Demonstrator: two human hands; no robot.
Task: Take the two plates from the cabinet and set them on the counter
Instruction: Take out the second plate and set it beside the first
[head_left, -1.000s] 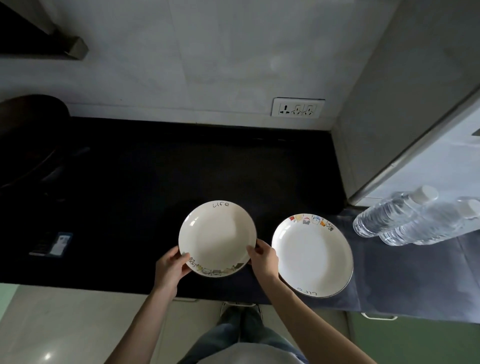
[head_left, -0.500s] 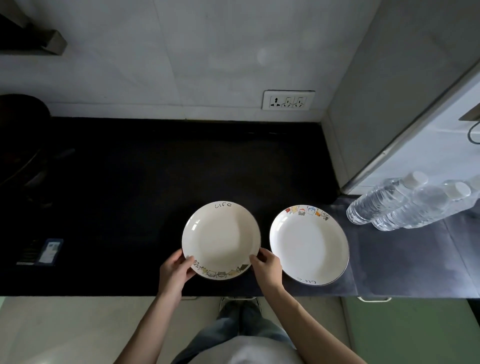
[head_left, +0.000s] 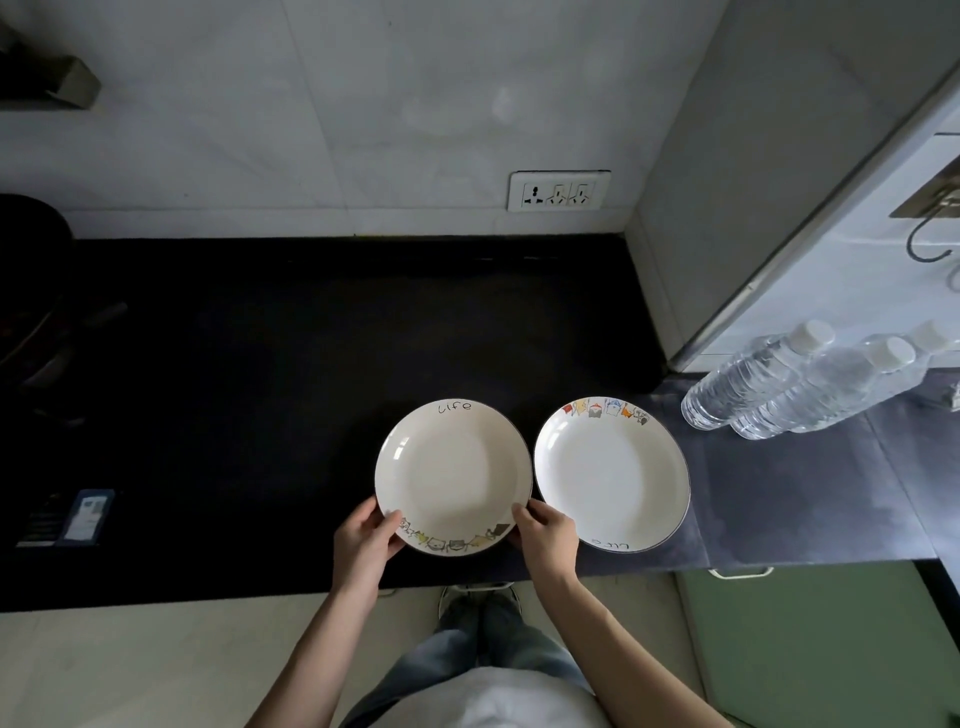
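Two plates sit side by side on the black counter (head_left: 260, 364), near its front edge, rims just beside each other. The left plate (head_left: 453, 477) is cream-white and round, with a shallow well; the word "life" is hand-lettered on its far rim and a band of small cartoon figures runs along its near rim. The right plate (head_left: 612, 474) is the same pattern turned the other way: coloured figures on the far rim, lettering on the near rim, and a thin dark edge line. Two hands are in view. The left hand (head_left: 363, 540) grasps the left plate at its near-left rim, thumb on top; the right hand (head_left: 548, 535) grasps the same plate at its near-right rim. Whether this plate rests fully on the counter or is slightly lifted cannot be told from this angle. At least three clear water bottles (head_left: 789, 384) with white caps lie at the right end of the counter, well apart from the plates. One wall socket (head_left: 558, 190) is mounted above the counter.
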